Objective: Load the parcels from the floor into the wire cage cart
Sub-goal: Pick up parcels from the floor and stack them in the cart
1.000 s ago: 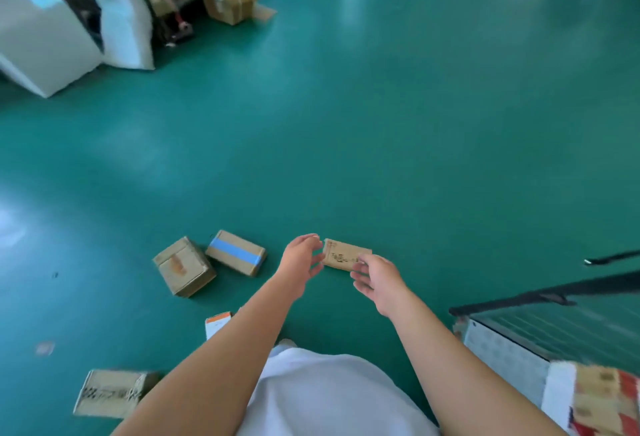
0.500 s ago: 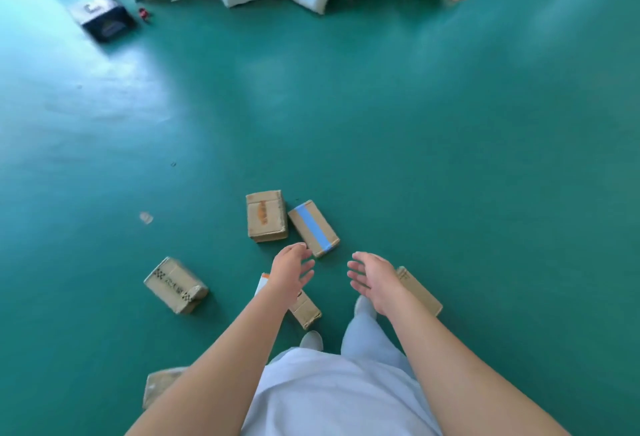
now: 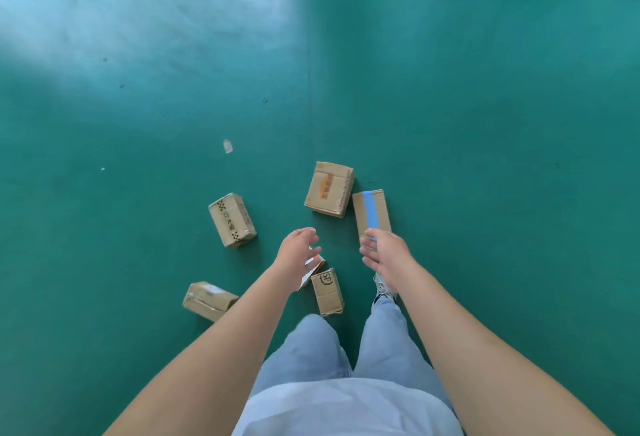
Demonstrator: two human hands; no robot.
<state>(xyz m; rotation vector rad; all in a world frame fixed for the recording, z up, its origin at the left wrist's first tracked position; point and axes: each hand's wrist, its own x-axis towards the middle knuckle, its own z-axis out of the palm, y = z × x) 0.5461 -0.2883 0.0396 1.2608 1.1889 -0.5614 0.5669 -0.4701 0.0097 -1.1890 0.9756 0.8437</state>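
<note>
Both hands empty, fingers loosely spread: left hand, right hand over blue-tape box; best to bend low, take it by both short ends w/ a firm grip

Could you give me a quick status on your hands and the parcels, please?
Left hand and right hand open, holding nothing. Blue-taped parcel on green floor, right fingers over its near end. Cart out of view. Path unobstructed.

Bright daylight glared off the green floor in the upper left of the frame; wide-angle distortion bent the edges, and shadows stayed soft.
</note>
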